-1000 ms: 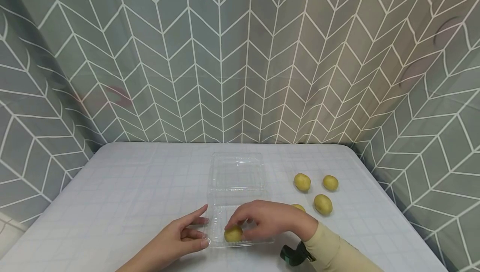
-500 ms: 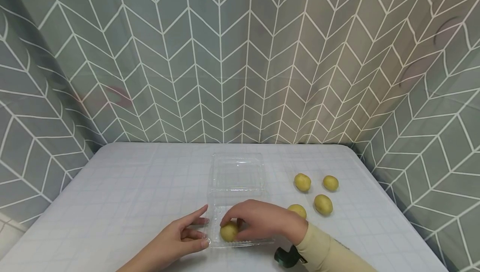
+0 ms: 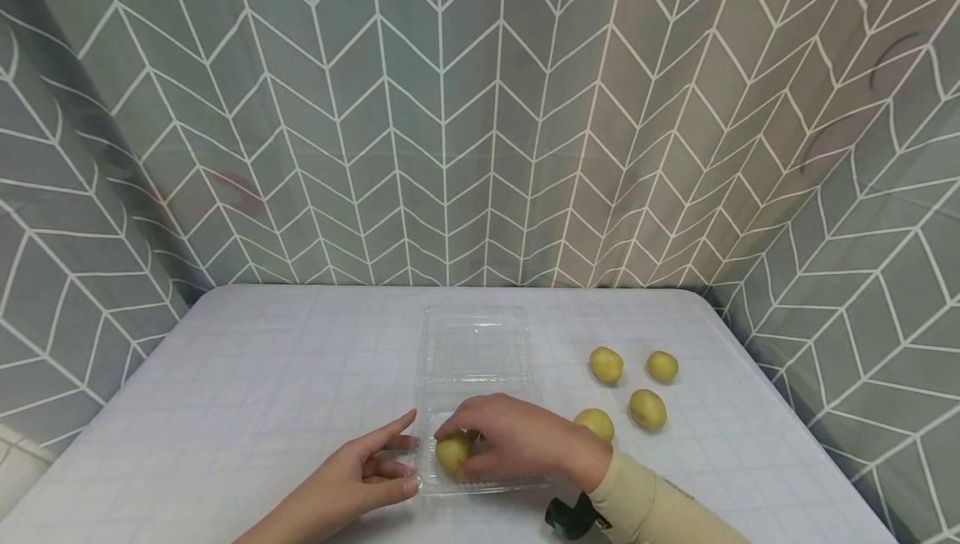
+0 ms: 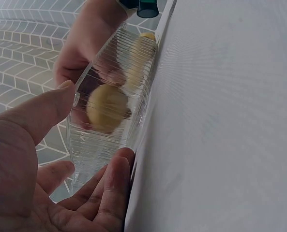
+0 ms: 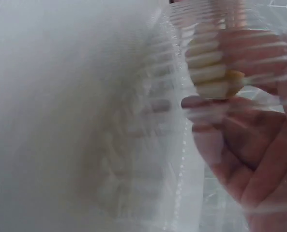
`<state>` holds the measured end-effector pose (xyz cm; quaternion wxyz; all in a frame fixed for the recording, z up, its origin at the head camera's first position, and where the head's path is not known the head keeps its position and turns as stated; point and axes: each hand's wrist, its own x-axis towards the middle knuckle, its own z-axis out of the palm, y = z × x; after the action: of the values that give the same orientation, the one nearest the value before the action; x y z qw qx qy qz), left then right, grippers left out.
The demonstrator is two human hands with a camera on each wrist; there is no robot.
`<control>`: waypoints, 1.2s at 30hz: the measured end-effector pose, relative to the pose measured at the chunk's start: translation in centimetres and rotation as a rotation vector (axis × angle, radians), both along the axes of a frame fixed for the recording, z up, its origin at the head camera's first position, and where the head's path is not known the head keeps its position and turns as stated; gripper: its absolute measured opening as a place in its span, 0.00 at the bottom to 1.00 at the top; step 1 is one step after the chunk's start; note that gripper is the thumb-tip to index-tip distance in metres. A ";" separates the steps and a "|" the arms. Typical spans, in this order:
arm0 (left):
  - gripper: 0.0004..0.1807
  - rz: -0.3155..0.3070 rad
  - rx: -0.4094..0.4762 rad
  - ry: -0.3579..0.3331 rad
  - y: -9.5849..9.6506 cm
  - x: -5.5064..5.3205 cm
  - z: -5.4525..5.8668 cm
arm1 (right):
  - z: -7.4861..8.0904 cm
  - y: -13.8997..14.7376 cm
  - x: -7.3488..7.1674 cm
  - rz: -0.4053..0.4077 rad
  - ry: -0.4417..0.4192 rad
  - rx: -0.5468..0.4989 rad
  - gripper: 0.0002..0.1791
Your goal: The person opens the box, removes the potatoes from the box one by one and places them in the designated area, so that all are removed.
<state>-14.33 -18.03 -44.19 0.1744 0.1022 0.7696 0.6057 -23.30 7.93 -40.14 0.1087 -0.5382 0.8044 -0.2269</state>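
A clear plastic clamshell container (image 3: 431,465) lies with its lid (image 3: 477,344) folded back, away from me. Inside its near half, toward the left wall, my right hand (image 3: 517,444) holds a small yellow potato (image 3: 452,452) between thumb and fingers. Through the ribbed wall, that potato (image 4: 107,107) also shows in the left wrist view. My left hand (image 3: 356,473) rests against the container's left side. Its fingers are spread, with the thumb (image 4: 61,104) at the rim and other fingertips low along the wall. Ribbed plastic blurs the right wrist view.
To the right of the container, several more potatoes (image 3: 647,410) lie on the white cloth-covered table (image 3: 300,361). One potato (image 3: 596,423) is close beside my right wrist. A patterned curtain (image 3: 465,111) stands behind the table and on both sides.
My right hand has moved a little to the left and slightly away from me inside the container, carrying the potato. My left hand has stayed in place.
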 end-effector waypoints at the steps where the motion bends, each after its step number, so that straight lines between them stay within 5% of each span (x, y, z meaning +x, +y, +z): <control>1: 0.44 0.002 -0.003 -0.001 0.0 0.0 0.0 | 0.1 0.0 0.0 -0.012 -0.016 -0.019 0.22; 10: 0.45 0.009 -0.004 0.004 0.0 0.2 0.1 | 1.1 0.8 -0.6 -0.054 -0.068 -0.177 0.23; 20: 0.44 0.011 -0.017 0.003 -0.3 0.1 0.0 | 2.3 2.7 -0.7 -0.203 -0.133 -0.232 0.24; 36: 0.45 0.009 0.017 0.053 0.0 0.1 -0.2 | 2.1 8.1 -1.2 -0.334 -0.058 -0.304 0.25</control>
<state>-14.22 -18.06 -44.38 0.1503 0.1164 0.7691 0.6102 -24.49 16.01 -38.08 0.0102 -0.4008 0.8355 -0.3757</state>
